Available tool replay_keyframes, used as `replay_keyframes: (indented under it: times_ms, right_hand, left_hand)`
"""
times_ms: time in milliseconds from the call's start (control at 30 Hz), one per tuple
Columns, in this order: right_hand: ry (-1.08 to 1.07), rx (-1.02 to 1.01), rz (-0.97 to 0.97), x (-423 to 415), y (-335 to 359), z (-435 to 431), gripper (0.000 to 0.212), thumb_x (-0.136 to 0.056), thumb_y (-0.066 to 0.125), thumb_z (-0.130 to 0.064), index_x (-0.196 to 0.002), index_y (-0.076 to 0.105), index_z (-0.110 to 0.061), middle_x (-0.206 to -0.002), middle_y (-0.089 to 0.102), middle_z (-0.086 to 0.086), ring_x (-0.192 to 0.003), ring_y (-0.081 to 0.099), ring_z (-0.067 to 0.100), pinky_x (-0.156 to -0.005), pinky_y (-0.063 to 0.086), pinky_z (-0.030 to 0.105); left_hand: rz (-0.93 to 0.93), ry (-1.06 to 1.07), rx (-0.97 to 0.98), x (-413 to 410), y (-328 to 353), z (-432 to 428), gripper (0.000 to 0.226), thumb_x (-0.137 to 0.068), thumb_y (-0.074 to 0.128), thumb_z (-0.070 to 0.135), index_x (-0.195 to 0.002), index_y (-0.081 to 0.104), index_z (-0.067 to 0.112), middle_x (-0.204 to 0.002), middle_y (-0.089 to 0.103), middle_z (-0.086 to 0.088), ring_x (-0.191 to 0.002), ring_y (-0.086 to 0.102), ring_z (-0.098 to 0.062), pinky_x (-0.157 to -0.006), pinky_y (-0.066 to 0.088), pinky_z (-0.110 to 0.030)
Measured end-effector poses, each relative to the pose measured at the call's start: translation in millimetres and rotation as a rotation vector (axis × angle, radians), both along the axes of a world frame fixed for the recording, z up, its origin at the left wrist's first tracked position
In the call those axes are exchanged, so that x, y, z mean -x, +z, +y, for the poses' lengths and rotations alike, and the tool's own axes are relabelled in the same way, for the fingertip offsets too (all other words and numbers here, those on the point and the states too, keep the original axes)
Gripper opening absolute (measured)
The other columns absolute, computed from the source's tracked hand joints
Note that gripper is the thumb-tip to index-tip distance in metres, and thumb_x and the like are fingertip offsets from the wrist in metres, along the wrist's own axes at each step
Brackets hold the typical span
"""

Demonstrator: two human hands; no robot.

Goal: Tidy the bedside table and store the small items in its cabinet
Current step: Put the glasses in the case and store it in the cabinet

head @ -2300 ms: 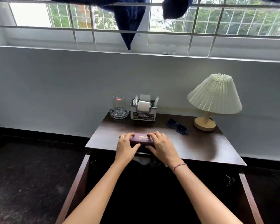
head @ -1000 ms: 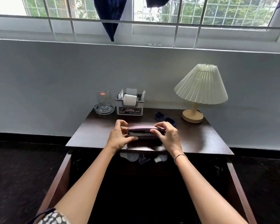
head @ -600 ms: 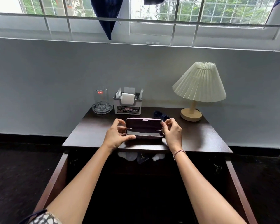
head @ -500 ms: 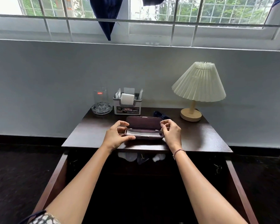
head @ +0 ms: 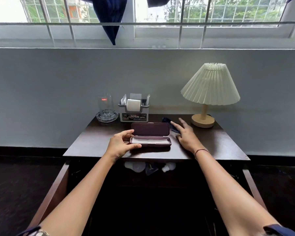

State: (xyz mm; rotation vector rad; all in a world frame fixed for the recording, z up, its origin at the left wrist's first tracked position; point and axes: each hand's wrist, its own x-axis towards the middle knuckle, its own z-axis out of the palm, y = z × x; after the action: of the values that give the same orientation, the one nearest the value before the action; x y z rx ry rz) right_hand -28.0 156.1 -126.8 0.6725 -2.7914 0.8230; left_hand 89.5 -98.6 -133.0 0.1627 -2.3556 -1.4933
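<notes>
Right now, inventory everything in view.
case: 1, maroon, open, front centre
sunglasses: 1, blue, behind case
lamp: 1, cream, back right
organizer: 1, grey, back centre
ashtray: 1, clear, back left
glass: 1, clear, in ashtray
table: 1, dark brown, by wall
bulbs: 2, white, under table
cloths: 2, navy, at window
left hand: 1, grips case's left end
right hand: 1, fingers straight, at sunglasses

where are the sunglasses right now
In the head view, the blue sunglasses lie on the table, right of centre, between the open glasses case and the lamp base, partly hidden by the right hand.
</notes>
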Motion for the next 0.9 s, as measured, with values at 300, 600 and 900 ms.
replay_keyframes:
  times_ms: [300,600,900]
  right_hand:
    - [-0.104,-0.018,0.164,-11,5,-4,0.041,-0.086,0.064,-0.018,-0.125,0.057,-0.005,-0.129,0.053,0.013,-0.116,0.052,0.029,-0.1,0.04,0.033]
    - [-0.231,0.04,0.23,-45,4,-9,0.034,-0.087,0.057,-0.014,-0.121,0.06,-0.018,-0.11,0.061,0.014,-0.104,0.054,0.032,-0.091,0.042,0.034]
    - [-0.244,-0.053,0.135,-51,-2,-13,0.027,-0.091,0.052,-0.031,-0.113,0.061,-0.018,-0.122,0.042,0.011,-0.106,0.04,0.031,-0.093,0.038,0.035]
  left_hand:
    - [0.005,0.027,0.059,-1,1,3,0.075,-0.056,0.089,0.023,-0.125,0.059,0.016,-0.1,0.069,0.0,-0.085,0.064,-0.003,-0.078,0.045,-0.004]
    - [0.004,0.004,0.068,-3,0,2,0.081,-0.054,0.089,0.029,-0.127,0.057,0.015,-0.108,0.068,-0.002,-0.096,0.066,-0.014,-0.096,0.05,-0.029]
    - [-0.022,-0.002,0.035,-1,-1,1,0.081,-0.055,0.089,0.023,-0.128,0.056,0.013,-0.114,0.067,-0.005,-0.094,0.067,-0.014,-0.094,0.05,-0.026]
